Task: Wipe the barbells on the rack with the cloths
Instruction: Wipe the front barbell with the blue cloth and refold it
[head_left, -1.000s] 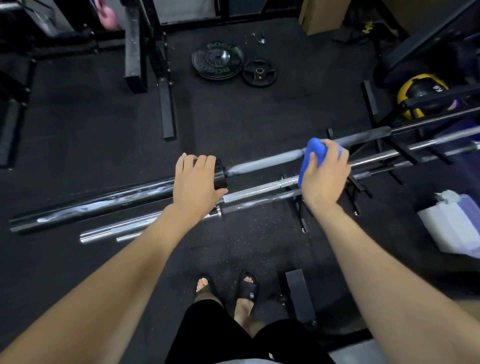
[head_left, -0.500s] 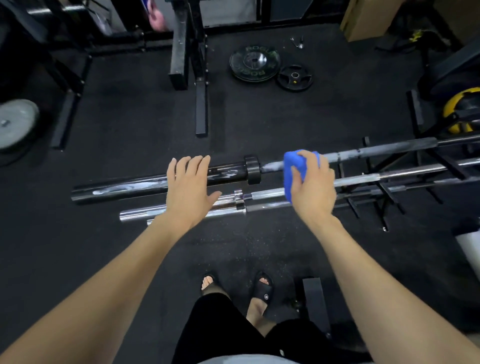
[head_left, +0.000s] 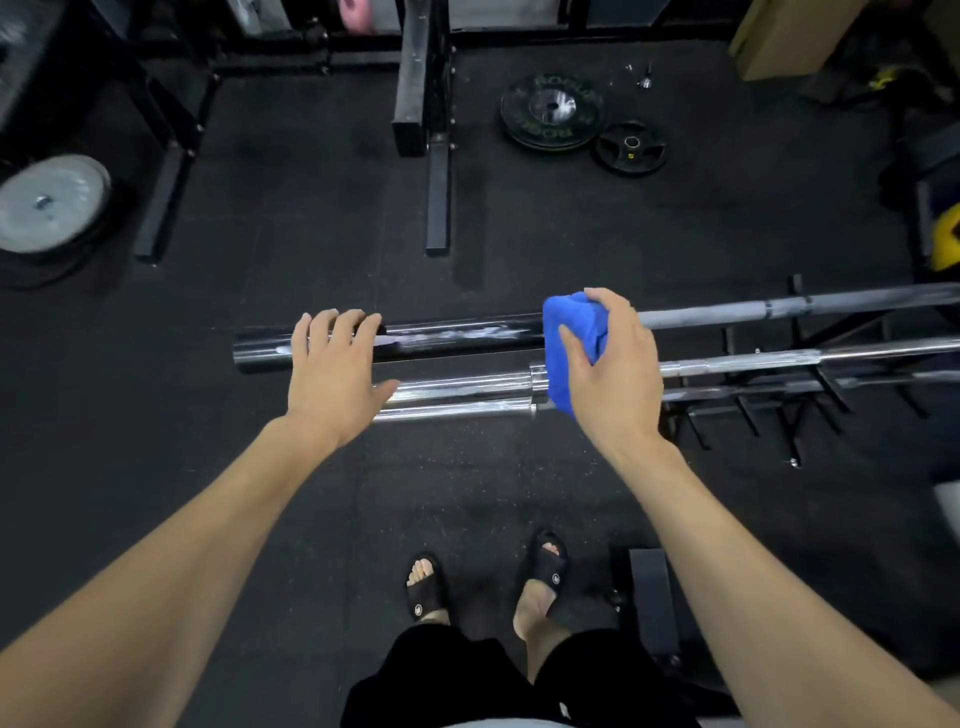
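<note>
Three barbells lie side by side on a low black rack. The far barbell has a black sleeve on the left and a grey shaft running right. Two chrome barbells lie nearer to me. My left hand rests flat on the black sleeve near its left end, fingers straight. My right hand grips a blue cloth wrapped over the far barbell where the sleeve meets the shaft; the collar is hidden under it.
Black weight plates lie on the floor beyond the barbells, and a grey plate sits at far left. A black upright stand rises behind. A yellow object shows at the right edge. My sandalled feet stand on the rubber floor.
My right hand has slid the blue cloth leftward along the far barbell's shaft to the sleeve's collar. My left hand moved left along the black sleeve. My view shifted left.
</note>
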